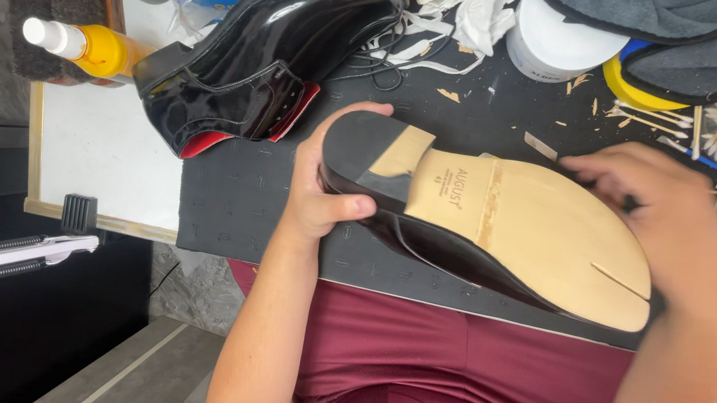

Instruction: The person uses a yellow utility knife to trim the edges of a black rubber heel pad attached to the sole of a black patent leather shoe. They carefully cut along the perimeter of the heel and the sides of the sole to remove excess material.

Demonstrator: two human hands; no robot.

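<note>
While left fingers (348, 205) grasp shoe (507, 224), right fingers (608, 177) unclear; black mat (235, 202), cluttered bench.

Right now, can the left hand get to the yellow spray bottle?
Probably not right away. The left hand is busy gripping the heel of the upturned shoe, and the other black shoe lies between it and the spray bottle. It would likely need to let go and reach around.
</note>
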